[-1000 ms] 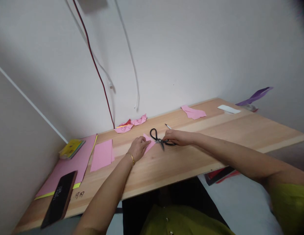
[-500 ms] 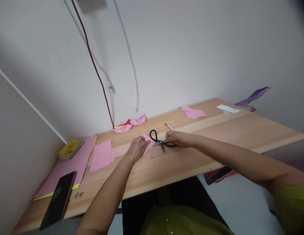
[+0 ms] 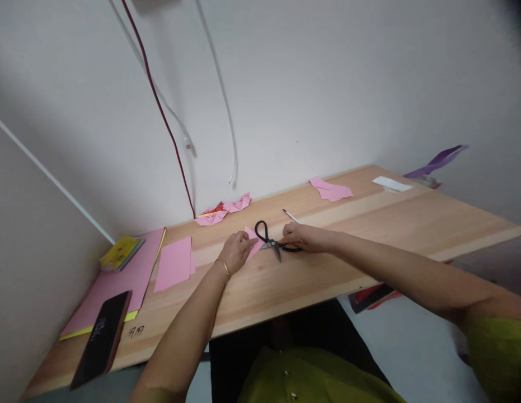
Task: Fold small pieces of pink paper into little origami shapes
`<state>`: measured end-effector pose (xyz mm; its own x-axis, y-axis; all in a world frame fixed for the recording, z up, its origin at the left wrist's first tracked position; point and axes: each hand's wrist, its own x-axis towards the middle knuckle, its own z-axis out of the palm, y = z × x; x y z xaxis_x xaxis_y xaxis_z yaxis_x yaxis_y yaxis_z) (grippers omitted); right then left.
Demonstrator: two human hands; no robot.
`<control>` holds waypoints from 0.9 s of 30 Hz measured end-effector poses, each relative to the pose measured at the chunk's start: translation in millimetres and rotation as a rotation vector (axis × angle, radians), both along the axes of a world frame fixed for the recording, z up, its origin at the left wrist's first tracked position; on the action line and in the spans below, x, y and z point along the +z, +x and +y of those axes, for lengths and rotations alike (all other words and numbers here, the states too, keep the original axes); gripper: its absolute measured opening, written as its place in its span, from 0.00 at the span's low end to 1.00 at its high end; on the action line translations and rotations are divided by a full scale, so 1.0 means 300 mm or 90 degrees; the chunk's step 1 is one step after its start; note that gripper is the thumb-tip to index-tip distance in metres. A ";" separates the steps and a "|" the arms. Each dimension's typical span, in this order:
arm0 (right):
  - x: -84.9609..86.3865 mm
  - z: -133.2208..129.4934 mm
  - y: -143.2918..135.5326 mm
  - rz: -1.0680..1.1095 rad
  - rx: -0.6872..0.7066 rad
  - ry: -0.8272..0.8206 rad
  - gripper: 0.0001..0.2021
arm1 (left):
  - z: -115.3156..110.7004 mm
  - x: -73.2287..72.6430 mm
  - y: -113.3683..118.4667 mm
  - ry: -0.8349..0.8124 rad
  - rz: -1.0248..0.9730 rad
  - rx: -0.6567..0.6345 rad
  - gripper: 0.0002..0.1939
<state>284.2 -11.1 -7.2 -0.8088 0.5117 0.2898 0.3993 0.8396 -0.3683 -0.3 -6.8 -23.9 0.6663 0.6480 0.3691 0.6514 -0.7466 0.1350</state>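
Observation:
On the wooden table, my left hand point(image 3: 239, 249) presses its fingers on a small folded pink paper point(image 3: 252, 252), which lies partly under them. Just right of that paper are black-handled scissors point(image 3: 273, 245) with their blades spread, one blade tip at the paper's edge. The fingers of my right hand point(image 3: 300, 237) are closed around the near loop of the scissors. A white pen point(image 3: 291, 216) with a dark tip lies just behind my right hand.
Pink sheets point(image 3: 174, 264), a phone point(image 3: 101, 339) and a yellow packet point(image 3: 121, 253) on larger pink paper are at left. Folded pink pieces point(image 3: 212, 217) lie by the wall. Pink scraps point(image 3: 331, 190) and a white strip point(image 3: 392, 184) sit at back right.
The scissors have shifted very slightly left along with my right hand. My left hand remains on the pink paper.

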 end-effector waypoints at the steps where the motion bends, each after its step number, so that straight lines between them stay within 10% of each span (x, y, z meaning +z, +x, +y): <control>1: -0.002 0.001 0.001 0.001 0.000 0.000 0.18 | 0.001 -0.002 -0.001 -0.001 0.000 0.001 0.16; 27: 0.007 -0.032 -0.033 -0.006 -0.009 -0.013 0.19 | -0.010 0.035 0.012 -0.067 -0.035 0.001 0.07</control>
